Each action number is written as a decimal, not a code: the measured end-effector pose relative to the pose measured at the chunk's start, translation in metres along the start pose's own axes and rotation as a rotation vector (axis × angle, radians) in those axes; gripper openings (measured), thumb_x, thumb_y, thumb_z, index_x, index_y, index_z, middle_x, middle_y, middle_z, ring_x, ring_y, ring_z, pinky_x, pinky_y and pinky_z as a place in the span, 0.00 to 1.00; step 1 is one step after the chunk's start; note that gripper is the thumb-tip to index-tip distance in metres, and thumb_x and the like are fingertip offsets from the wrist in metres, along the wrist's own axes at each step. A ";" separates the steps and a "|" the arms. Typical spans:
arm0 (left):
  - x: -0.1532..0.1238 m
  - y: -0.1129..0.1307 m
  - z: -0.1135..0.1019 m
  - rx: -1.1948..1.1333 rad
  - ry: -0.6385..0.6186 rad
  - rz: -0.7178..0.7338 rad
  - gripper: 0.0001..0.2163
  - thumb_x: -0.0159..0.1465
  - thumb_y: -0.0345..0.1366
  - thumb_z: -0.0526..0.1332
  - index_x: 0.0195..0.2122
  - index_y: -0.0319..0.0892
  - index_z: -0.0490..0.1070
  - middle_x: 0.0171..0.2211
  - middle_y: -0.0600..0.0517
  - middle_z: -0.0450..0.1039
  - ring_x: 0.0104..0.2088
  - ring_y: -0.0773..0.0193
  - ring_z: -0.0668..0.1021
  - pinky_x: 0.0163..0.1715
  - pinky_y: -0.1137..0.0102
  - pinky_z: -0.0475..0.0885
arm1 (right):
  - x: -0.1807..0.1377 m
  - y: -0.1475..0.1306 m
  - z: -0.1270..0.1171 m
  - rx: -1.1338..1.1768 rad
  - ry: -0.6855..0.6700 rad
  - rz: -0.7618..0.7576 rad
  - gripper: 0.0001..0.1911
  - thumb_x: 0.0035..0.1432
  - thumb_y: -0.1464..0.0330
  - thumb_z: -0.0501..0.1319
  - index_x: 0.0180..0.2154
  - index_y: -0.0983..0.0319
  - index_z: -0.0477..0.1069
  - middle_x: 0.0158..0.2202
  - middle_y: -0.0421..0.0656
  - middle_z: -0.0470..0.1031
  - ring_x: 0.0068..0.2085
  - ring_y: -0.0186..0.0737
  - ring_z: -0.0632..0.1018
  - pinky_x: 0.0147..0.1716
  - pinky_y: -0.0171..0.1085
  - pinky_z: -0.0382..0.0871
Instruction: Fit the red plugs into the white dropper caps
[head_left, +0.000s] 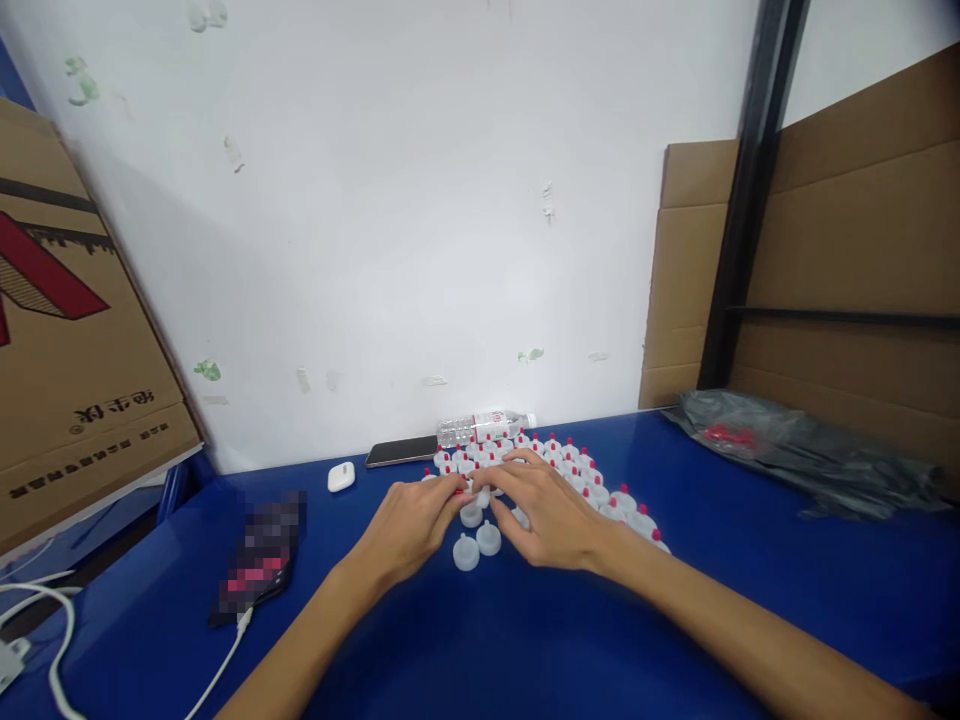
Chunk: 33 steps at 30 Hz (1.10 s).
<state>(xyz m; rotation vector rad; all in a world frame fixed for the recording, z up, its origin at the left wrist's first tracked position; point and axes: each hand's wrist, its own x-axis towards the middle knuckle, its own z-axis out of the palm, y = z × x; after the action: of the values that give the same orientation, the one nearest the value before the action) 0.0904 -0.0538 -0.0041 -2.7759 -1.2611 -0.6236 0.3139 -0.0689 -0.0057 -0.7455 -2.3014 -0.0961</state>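
Observation:
Both my hands meet over a cluster of small white plastic caps on the blue table (525, 640). My left hand (409, 525) pinches a small red piece at its fingertips. My right hand (544, 510) curls its fingers round a white cap (482, 496) right against the left fingertips. Three white caps without red tips, one of them (466, 552), lie just in front of my hands. Behind and to the right, several white caps with red tips (592, 485) stand in rows.
A water bottle (484, 427) lies at the wall behind the caps, with a phone (401, 452) and a white earbud case (341, 476) to its left. Another phone (259, 560) on a white cable lies at left. A grey plastic bag (810, 450) with red pieces sits right. Cardboard boxes flank both sides.

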 end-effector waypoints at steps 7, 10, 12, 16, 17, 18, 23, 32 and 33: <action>-0.003 0.007 0.001 -0.031 -0.025 -0.005 0.18 0.74 0.43 0.42 0.36 0.44 0.67 0.30 0.52 0.73 0.28 0.62 0.73 0.29 0.69 0.57 | -0.002 0.008 0.009 -0.044 0.021 0.015 0.18 0.61 0.54 0.63 0.47 0.58 0.67 0.35 0.42 0.78 0.38 0.43 0.76 0.47 0.43 0.64; -0.002 0.011 0.001 -0.155 0.003 -0.011 0.17 0.73 0.43 0.43 0.34 0.44 0.65 0.26 0.54 0.69 0.26 0.64 0.69 0.29 0.69 0.55 | 0.000 0.011 0.009 -0.075 0.027 -0.003 0.15 0.63 0.58 0.62 0.48 0.58 0.68 0.31 0.40 0.78 0.34 0.40 0.76 0.48 0.43 0.62; 0.001 0.014 0.002 -0.332 0.042 -0.049 0.19 0.72 0.46 0.44 0.28 0.43 0.63 0.23 0.56 0.63 0.24 0.67 0.63 0.28 0.70 0.54 | 0.002 0.010 0.005 -0.097 0.050 -0.033 0.13 0.64 0.59 0.60 0.47 0.58 0.70 0.29 0.38 0.77 0.30 0.37 0.75 0.49 0.43 0.61; 0.007 0.022 0.007 -0.937 0.033 -0.246 0.23 0.67 0.58 0.49 0.24 0.44 0.53 0.20 0.60 0.46 0.20 0.71 0.50 0.19 0.73 0.47 | 0.009 0.003 -0.004 -0.196 0.098 -0.129 0.13 0.65 0.60 0.57 0.45 0.58 0.74 0.23 0.37 0.75 0.27 0.36 0.73 0.54 0.45 0.58; 0.009 0.024 0.009 -1.060 0.012 -0.290 0.24 0.64 0.59 0.51 0.24 0.45 0.52 0.20 0.62 0.44 0.19 0.72 0.47 0.18 0.74 0.44 | 0.011 0.002 -0.006 -0.226 0.097 -0.152 0.13 0.65 0.60 0.57 0.46 0.57 0.74 0.24 0.37 0.76 0.27 0.36 0.74 0.55 0.45 0.57; 0.010 0.025 0.011 -1.145 -0.004 -0.323 0.24 0.62 0.60 0.54 0.24 0.45 0.52 0.19 0.63 0.43 0.19 0.73 0.45 0.17 0.74 0.42 | 0.012 0.002 -0.008 -0.256 0.088 -0.169 0.13 0.66 0.60 0.56 0.46 0.57 0.74 0.24 0.37 0.76 0.27 0.36 0.74 0.55 0.45 0.57; 0.010 0.003 0.007 -1.244 0.117 -0.420 0.24 0.62 0.57 0.54 0.22 0.46 0.47 0.17 0.64 0.41 0.17 0.74 0.44 0.15 0.76 0.42 | 0.008 0.032 -0.029 -0.363 0.105 -0.141 0.09 0.68 0.64 0.55 0.41 0.59 0.73 0.32 0.41 0.80 0.32 0.36 0.77 0.55 0.44 0.58; 0.002 -0.047 -0.012 -0.477 0.337 -0.417 0.18 0.66 0.44 0.49 0.21 0.45 0.47 0.18 0.59 0.47 0.20 0.69 0.56 0.22 0.70 0.50 | 0.003 0.051 -0.037 -0.300 0.174 0.278 0.07 0.63 0.65 0.59 0.42 0.60 0.67 0.29 0.42 0.75 0.39 0.45 0.75 0.42 0.40 0.65; 0.002 -0.044 -0.011 -0.335 0.308 -0.393 0.16 0.65 0.42 0.50 0.21 0.45 0.48 0.18 0.59 0.50 0.20 0.68 0.58 0.24 0.70 0.51 | 0.004 0.045 -0.032 -0.264 0.137 0.251 0.06 0.64 0.66 0.58 0.42 0.60 0.67 0.30 0.41 0.76 0.39 0.44 0.75 0.43 0.40 0.65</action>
<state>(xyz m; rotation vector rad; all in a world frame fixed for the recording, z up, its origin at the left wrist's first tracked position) 0.0558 -0.0256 0.0006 -2.5228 -1.7739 -1.3403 0.3549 -0.0380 0.0145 -1.1199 -2.0696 -0.3296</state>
